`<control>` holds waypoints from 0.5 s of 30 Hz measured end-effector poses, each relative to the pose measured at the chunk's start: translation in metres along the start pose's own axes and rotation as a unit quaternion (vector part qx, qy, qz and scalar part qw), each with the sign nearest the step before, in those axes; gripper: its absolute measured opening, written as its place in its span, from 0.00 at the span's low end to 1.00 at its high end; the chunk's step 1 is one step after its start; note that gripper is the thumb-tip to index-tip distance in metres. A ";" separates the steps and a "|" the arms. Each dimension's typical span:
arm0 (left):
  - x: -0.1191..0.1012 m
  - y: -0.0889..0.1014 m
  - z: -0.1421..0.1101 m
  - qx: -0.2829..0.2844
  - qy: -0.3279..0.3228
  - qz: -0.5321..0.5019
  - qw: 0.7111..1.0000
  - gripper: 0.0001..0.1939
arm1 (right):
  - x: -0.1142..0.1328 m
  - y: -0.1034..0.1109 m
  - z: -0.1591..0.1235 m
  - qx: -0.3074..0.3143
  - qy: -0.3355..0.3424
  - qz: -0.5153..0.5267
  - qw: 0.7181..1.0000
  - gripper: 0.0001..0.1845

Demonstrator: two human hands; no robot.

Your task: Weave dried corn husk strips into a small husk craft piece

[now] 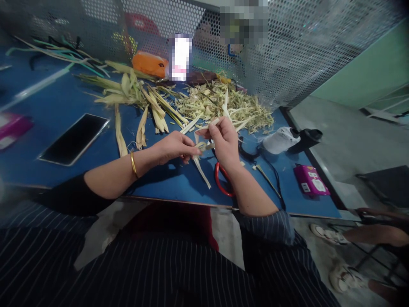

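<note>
- Pinching a small looped piece of pale husk strips (200,147) between thumb and fingers of the left hand (174,147), just above the desk (169,189) near its front edge.
- Holding a strip at the looped piece with the right hand (227,143), thumb and forefinger seemingly pressed together on it; cannot tell the exact grip of the other fingers, partly hidden.
- Showing, as work done, only a small crossed and looped part at the fingertips; judged to be at an early stage.
- Leaving, as work not yet closed up, a loose tail (203,174) hanging below the left fingers, its tip free.
- Lying beyond the hands, a bunch of long husks (128,88), apparently unworked, beside a broad heap of shredded husk (207,100).
- Resting close to the right wrist, a red handle (217,179), touched by neither hand's fingers.
- Lying farther off, a dark phone (75,138) to the left and a purple packet (311,181) to the right.
</note>
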State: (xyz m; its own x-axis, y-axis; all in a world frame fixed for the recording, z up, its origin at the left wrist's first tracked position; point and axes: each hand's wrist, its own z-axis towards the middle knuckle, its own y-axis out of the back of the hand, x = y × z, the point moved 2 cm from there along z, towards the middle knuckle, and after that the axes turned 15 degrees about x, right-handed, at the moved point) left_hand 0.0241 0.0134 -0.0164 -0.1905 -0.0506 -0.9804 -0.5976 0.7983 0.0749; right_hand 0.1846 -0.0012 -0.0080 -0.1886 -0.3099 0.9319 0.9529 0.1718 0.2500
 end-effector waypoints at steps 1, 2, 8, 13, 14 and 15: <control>0.001 -0.002 0.000 0.004 0.002 0.000 1.000 0.10 | 0.000 -0.001 0.000 -0.002 0.009 -0.001 1.000 0.14; 0.002 -0.004 0.000 0.009 0.003 0.000 1.000 0.10 | -0.001 -0.002 0.000 -0.004 0.015 -0.005 1.000 0.13; 0.001 0.000 0.000 -0.021 -0.008 -0.012 1.000 0.10 | -0.002 0.010 0.003 0.005 0.059 -0.106 0.993 0.12; -0.003 0.013 -0.001 -0.069 -0.005 -0.060 0.996 0.10 | 0.003 0.027 0.008 0.158 0.053 -0.308 0.936 0.11; -0.003 0.014 -0.001 -0.073 0.000 -0.069 0.995 0.10 | 0.002 0.028 0.009 0.183 0.051 -0.330 0.925 0.11; -0.002 0.015 -0.001 -0.074 0.004 -0.073 0.995 0.09 | 0.001 0.029 0.009 0.193 0.049 -0.341 0.919 0.11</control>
State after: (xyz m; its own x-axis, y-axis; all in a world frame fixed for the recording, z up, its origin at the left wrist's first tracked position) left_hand 0.0149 0.0252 -0.0128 -0.1002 -0.1649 -0.9812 -0.7269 0.6855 -0.0410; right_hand 0.2103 0.0123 0.0022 -0.6694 -0.5487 0.5009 0.4628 0.2194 0.8589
